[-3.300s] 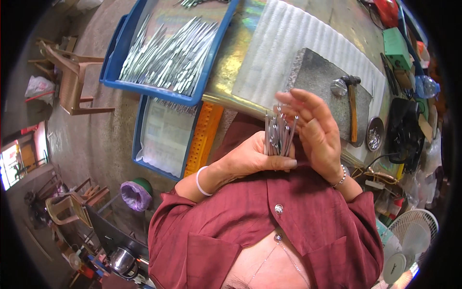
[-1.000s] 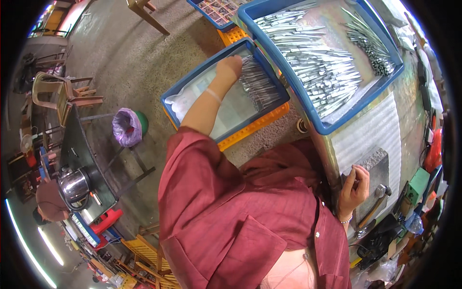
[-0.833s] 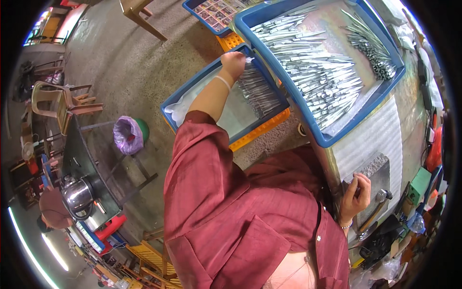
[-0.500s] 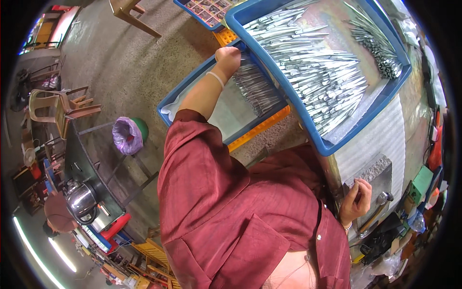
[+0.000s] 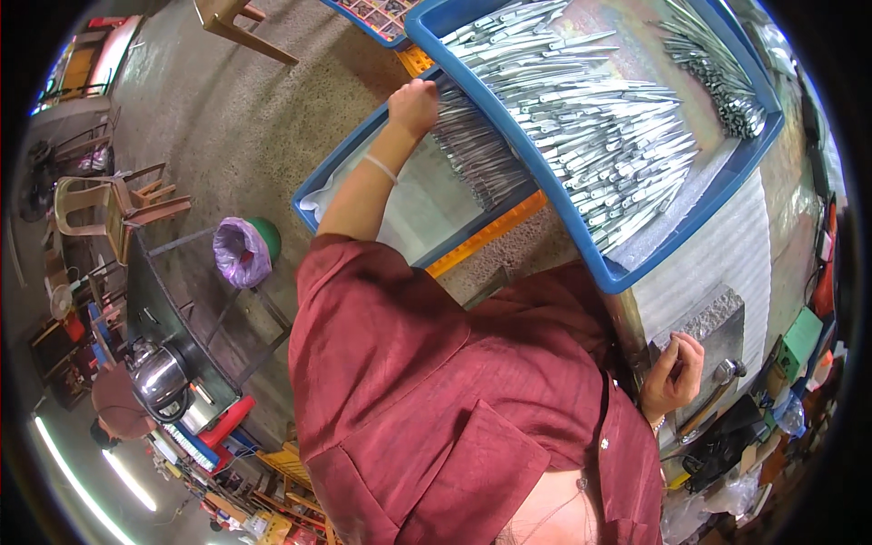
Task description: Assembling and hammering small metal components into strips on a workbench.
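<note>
My left hand (image 5: 413, 106) is closed at the far side of the lower blue tray (image 5: 359, 150), beside a row of slim dark-grey metal pieces (image 5: 477, 150). Whatever its fingers hold is hidden. Higher up on the right, a larger blue tray (image 5: 545, 177) carries many slim, tapering silver metal pieces (image 5: 604, 136), some with a small hole at one end. A darker bundle of similar pieces (image 5: 718, 82) lies along its right side. My right hand (image 5: 672, 377) has curled fingers, close to a grey stone block (image 5: 713, 318); I cannot make out anything in them.
A hammer (image 5: 718, 391) lies right of the block, on a bench with white foam sheet (image 5: 704, 254). Orange crates (image 5: 490, 238) support the lower tray. On the left are a lined bin (image 5: 243, 252), a plastic chair (image 5: 109, 204) and a table with a kettle (image 5: 159, 377).
My left hand has shifted slightly left and toward me along the lower tray's far end, still closed. The right hand has stayed nearly in place by the stone block.
</note>
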Demonstrator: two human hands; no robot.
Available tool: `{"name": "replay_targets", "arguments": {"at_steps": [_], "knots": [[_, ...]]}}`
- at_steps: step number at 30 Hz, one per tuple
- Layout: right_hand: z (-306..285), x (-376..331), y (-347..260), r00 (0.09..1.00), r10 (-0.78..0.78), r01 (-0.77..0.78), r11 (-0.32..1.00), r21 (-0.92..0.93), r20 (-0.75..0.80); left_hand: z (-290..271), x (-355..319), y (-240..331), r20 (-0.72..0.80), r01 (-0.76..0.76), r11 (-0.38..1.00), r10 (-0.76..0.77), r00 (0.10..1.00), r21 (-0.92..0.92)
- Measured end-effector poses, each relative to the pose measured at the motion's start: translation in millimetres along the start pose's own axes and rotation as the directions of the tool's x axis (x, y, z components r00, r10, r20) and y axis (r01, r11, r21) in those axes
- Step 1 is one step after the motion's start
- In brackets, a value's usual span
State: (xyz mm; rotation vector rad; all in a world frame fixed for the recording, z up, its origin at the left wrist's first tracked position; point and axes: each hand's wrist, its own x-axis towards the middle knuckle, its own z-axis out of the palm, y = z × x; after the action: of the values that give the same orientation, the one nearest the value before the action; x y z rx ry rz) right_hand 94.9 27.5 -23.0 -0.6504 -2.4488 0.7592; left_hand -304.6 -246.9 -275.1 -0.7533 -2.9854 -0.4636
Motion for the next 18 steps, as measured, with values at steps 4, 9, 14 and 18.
{"name": "replay_targets", "arguments": {"at_steps": [4, 9, 14, 18], "knots": [[1.3, -0.3, 2.8, 1.0, -0.01, 0.01, 1.0, -0.014, -0.018, -15.3, -37.8, 3.4, -0.234, 0.126, 0.981, -0.159, 0.959, -0.151], [1.7, -0.6, 0.9, 1.0, 0.01, -0.01, 1.0, -0.022, -0.015, -2.4, -78.2, -12.7, 0.006, 0.485, 0.784, -0.524, 0.852, -0.387], [0.9, -1.4, 3.2, 1.0, -0.012, 0.011, 0.999, -0.034, -0.011, 2.8, -56.3, 6.4, -0.461, -0.019, 0.919, -0.179, 0.869, -0.393], [3.4, -2.3, 0.1, 1.0, 0.002, -0.003, 1.0, -0.017, -0.027, 17.6, -43.3, 11.2, -0.302, -0.02, 0.986, -0.031, 0.953, -0.165]]}}
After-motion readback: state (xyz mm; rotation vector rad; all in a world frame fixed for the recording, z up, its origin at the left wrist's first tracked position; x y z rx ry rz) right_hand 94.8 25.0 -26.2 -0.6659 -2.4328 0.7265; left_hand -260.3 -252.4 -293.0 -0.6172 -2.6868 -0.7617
